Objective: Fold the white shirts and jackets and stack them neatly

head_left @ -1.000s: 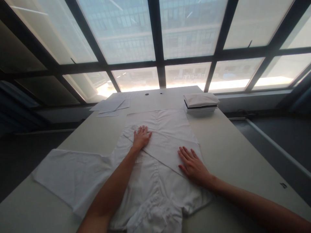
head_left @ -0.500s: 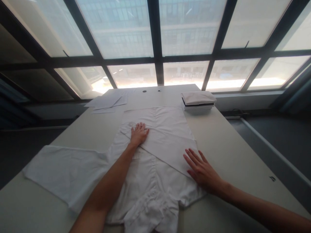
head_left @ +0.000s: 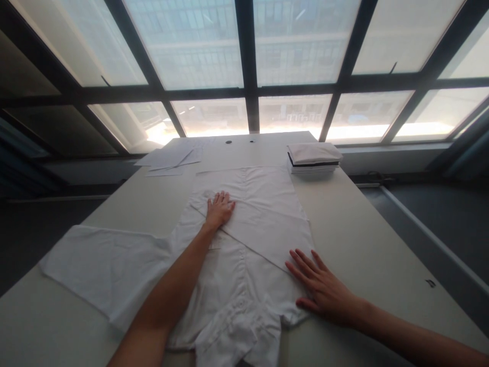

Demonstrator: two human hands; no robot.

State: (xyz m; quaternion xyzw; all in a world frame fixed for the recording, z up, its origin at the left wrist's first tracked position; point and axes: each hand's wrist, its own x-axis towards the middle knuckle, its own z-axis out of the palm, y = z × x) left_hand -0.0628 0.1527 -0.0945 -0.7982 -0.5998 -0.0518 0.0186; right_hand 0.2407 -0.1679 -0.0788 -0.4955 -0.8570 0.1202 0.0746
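Note:
A white button-up shirt (head_left: pixel 263 214) lies spread on the table, its collar toward me at the bottom. One sleeve (head_left: pixel 107 265) stretches out to the left; the other is folded slantwise across the shirt's body. My left hand (head_left: pixel 220 209) rests flat on the folded sleeve near its cuff end, fingers spread. On the right, my right hand (head_left: pixel 321 285) is over the shirt's shoulder edge, palm down with fingers apart. Neither hand grips the cloth. My left forearm hides part of the shirt's left side.
Several white sheets of paper (head_left: pixel 171 157) lie at the table's far left. A stack of folded cloth (head_left: pixel 315 157) sits at the far right. The white table (head_left: pixel 362 244) reaches toward tall windows, with a small dark mark near its right edge.
My right hand has slid from the folded sleeve toward me and to the right, onto the shoulder edge. My left hand has stayed in place on the shirt.

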